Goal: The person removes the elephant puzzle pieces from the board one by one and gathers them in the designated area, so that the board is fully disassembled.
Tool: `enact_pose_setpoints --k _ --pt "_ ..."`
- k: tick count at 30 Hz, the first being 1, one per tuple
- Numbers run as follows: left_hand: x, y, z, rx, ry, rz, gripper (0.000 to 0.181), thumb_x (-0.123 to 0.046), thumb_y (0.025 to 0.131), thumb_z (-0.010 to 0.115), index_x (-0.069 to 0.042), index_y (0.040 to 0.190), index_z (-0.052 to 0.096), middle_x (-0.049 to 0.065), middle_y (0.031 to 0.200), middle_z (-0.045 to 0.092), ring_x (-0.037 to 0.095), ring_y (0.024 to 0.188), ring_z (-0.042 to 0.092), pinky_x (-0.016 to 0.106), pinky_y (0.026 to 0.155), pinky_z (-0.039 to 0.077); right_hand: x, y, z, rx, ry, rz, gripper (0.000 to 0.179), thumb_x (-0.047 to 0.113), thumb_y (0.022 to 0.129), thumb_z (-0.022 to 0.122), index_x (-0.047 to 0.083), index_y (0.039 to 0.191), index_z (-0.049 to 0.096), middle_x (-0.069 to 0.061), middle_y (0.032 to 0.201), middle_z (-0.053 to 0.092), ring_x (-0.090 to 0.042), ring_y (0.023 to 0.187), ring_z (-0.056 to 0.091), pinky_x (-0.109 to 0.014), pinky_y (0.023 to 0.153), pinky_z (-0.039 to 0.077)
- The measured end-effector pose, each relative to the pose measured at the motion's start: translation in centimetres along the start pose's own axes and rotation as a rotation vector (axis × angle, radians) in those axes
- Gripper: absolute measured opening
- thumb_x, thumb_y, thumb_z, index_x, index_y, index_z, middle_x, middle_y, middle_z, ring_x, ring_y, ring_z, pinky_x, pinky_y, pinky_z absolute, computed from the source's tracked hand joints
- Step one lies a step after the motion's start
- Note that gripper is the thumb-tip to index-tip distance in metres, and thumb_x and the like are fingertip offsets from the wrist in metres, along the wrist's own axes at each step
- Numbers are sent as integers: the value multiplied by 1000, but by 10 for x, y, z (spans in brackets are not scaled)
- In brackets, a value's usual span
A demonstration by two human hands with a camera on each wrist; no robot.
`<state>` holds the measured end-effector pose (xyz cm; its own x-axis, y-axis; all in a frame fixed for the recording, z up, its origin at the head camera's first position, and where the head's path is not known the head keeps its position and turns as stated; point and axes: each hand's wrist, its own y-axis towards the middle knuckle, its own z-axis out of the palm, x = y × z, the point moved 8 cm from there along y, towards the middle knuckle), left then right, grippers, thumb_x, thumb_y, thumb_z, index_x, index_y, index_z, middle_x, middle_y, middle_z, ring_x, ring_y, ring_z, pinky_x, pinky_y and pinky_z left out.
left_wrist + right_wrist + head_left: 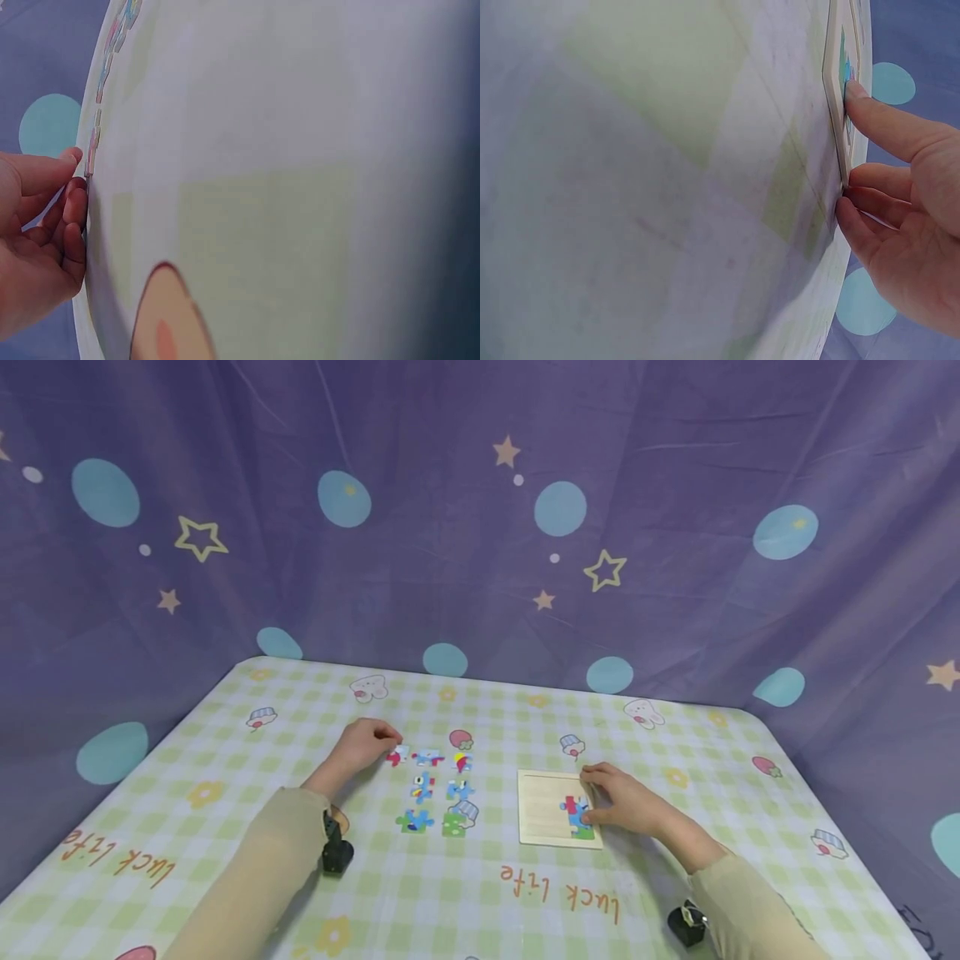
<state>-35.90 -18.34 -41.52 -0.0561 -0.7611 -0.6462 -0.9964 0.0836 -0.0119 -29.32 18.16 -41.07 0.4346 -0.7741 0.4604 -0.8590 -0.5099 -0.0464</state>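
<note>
My left hand [363, 743] is at the far-left corner of a group of loose jigsaw pieces. Its thumb and fingertips come right up to the edge of a red, white and blue jigsaw piece [397, 755] lying on the table; a small gap shows between thumb and forefinger in the left wrist view. My right hand [626, 800] holds the right side of a square wooden puzzle tray [540, 810]. Its thumb rests over joined jigsaw pieces [574, 814], red, blue and green, in the tray's right part, partly covering them. The other fingers [885, 206] bend against the tray's outer edge.
Several more loose pieces, such as a blue and green jigsaw piece [415, 822] and a green jigsaw piece [453, 825], lie in rows left of the tray. A checked, printed cloth [420, 902] covers the table. A purple patterned curtain [450, 568] hangs behind it.
</note>
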Motion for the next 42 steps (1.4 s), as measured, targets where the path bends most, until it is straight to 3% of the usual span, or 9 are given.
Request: enact_pose_setpoints --k 13,17,20,25,36,42 --pt "-5 -2 1 1 4 -49 18 -15 84 59 -5 99 64 8 91 61 19 80 54 31 69 44 -2 -1 -2 0 -12 1 71 31 76 72 -10 127 44 -25 133 41 -41 122 39 -50 99 32" --pt "-14 -2 -2 -8 -20 -18 18 -14 85 59 -5 99 64 8 90 61 19 80 54 29 66 44 -2 0 -1 3 -9 1 72 32 76 71 -10 128 44 -25 133 41 -41 122 39 -50 99 32" --pt "-28 -2 2 -4 -34 51 17 -12 85 58 -4 98 65 8 88 62 19 79 55 29 66 44 -3 0 -1 4 -9 3 73 33 76 71 -9 128 44 -25 134 40 -41 122 39 -50 99 32" --pt "-55 -7 19 38 -35 152 15 -10 83 59 -4 95 66 6 85 62 17 76 54 30 68 44 -4 -1 -1 6 6 5 73 33 76 71 -9 129 43 -25 134 39 -41 123 38 -50 99 32" --pt "-108 -22 59 118 -53 224 7 -10 82 63 -10 88 67 -1 85 60 12 74 52 27 69 43 -1 -3 1 32 24 -10 75 35 79 68 -9 132 38 -26 139 33 -42 127 32 -51 101 29" --pt "-136 -27 81 180 -66 314 10 -6 82 63 -6 91 67 0 83 61 12 71 52 25 65 43 -1 -6 2 39 34 7 76 35 77 69 -8 132 39 -25 139 34 -41 127 32 -51 101 29"
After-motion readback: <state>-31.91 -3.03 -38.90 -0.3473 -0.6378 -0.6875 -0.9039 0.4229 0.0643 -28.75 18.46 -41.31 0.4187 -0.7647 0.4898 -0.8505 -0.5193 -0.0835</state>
